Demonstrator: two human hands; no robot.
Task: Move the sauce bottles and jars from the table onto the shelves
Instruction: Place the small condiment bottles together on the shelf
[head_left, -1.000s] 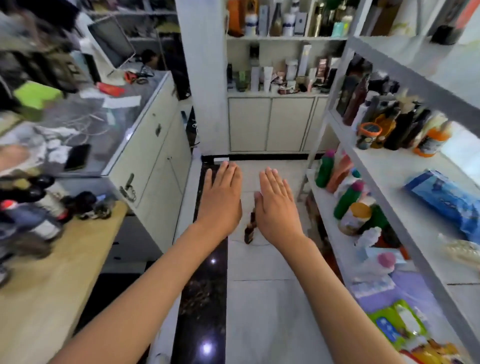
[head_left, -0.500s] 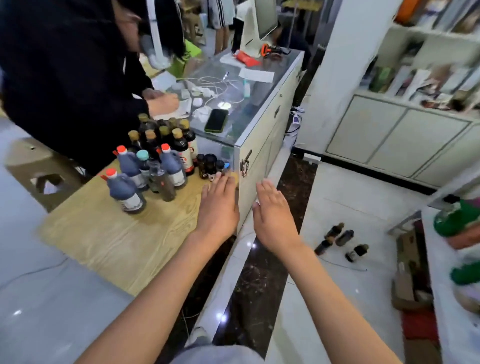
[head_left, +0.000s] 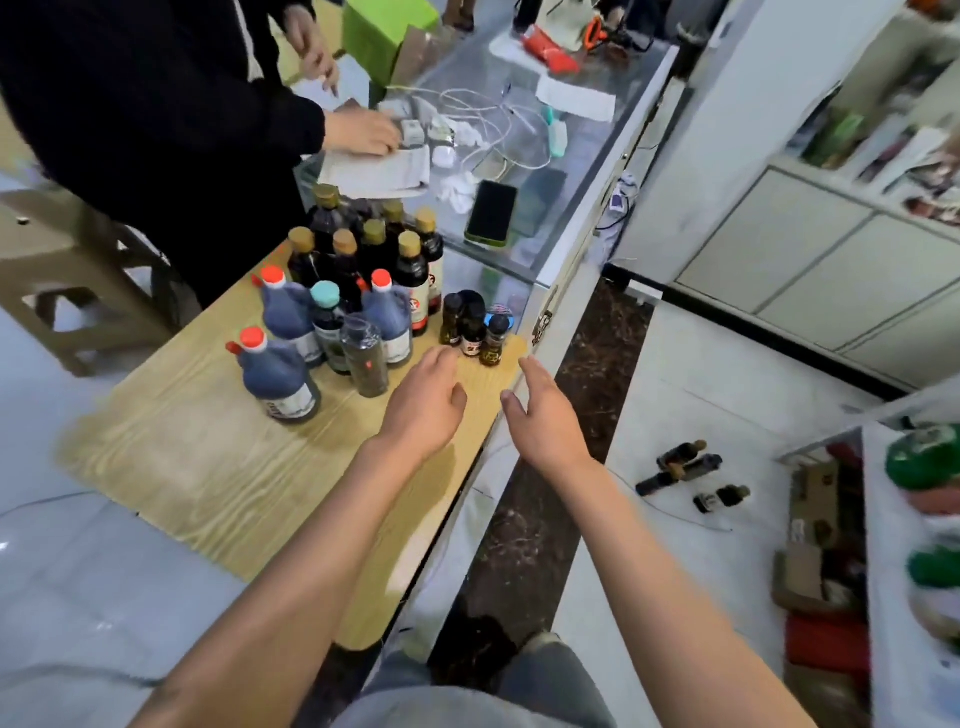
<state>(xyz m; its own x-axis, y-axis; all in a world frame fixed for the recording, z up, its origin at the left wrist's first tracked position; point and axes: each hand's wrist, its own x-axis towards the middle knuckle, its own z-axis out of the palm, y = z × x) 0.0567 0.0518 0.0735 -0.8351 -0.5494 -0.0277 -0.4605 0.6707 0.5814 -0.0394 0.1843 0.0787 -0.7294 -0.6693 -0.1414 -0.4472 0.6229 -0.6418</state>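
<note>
Both forearms are bare from the lower edge of the view up to the wrists, with no sleeve, watch, bracelet or glove showing on either. The left hand (head_left: 423, 402) and the right hand (head_left: 543, 415) are bare too, and no ring shows on the fingers (head_left: 530, 371), whose nails look short and unpainted as far as the slight blur allows. At the bottom edge, between the arms, a strip of grey fabric (head_left: 467, 709) shows, part of the person's clothing, though which garment it is cannot be told.
</note>
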